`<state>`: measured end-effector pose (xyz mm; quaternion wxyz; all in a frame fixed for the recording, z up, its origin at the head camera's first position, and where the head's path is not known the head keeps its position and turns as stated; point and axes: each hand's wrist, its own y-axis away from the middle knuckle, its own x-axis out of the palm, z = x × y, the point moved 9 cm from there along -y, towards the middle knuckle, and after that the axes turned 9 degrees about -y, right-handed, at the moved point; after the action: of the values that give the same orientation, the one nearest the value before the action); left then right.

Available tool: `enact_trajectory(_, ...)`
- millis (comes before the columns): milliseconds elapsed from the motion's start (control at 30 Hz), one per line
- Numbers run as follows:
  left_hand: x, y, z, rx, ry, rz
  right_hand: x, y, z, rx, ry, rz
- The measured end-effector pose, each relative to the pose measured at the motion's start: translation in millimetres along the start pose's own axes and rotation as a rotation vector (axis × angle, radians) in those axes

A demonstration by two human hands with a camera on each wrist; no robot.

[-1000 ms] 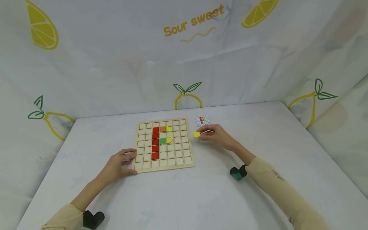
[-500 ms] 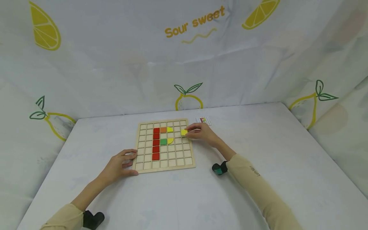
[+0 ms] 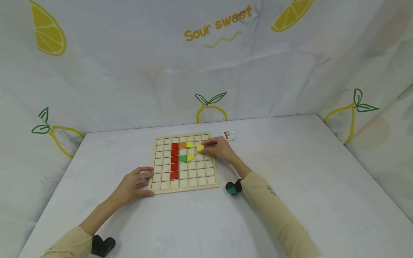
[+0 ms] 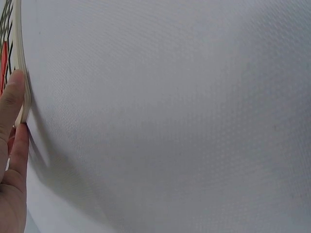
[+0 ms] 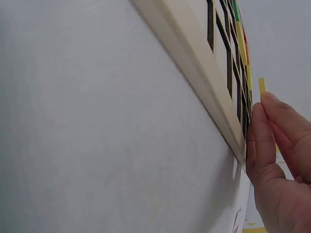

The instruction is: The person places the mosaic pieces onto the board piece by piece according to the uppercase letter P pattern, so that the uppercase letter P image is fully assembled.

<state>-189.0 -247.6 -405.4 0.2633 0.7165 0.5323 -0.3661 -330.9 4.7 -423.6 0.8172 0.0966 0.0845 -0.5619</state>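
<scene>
Between thumb and fingers, my right hand [image 3: 220, 148] pinches a yellow square tile [image 3: 200, 147] over the right side of a wooden grid board [image 3: 184, 190]. In the right wrist view that tile [image 5: 262, 86] appears edge-on at the fingertips, standing off the board's surface. My left hand [image 3: 130, 184] holds the board's near left corner, thumb at the front edge and fingers along the left side. On the board lie a column of red tiles [image 3: 174, 160], an orange tile [image 3: 183, 144], a green tile [image 3: 183, 158] and two yellow rounded tiles [image 3: 190, 157].
Behind the board's right corner lies a small card [image 3: 231, 135] printed with a coloured grid pattern. A white cloth [image 3: 290, 161] covers the table, and a lemon-print curtain [image 3: 145, 82] hangs at the back. Black wrist devices [image 3: 233, 187] sit by both sleeves.
My right hand has carried the yellow tile leftward, from beside the board to above its right-hand columns. My left hand has stayed at the corner.
</scene>
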Motion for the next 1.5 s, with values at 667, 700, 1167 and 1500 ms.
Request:
enact_trajectory(667, 0.9, -1.2, 0.4, -0.013, 0.009, 0.003, 15, -6, 11, -0.056, 0.171, 0.006)
enact_trajectory(700, 0.9, -1.1, 0.5, -0.014, 0.011, 0.003, 14, -6, 11, -0.057, 0.170, 0.010)
enact_trajectory(1167, 1.9, -0.5, 6.2, -0.022, 0.050, -0.009, 20, -9, 16, -0.055, 0.246, 0.010)
enact_trajectory(1500, 1.2, -0.5, 6.4, -0.010, 0.061, -0.020, 25, -10, 21, -0.087, 0.275, -0.001)
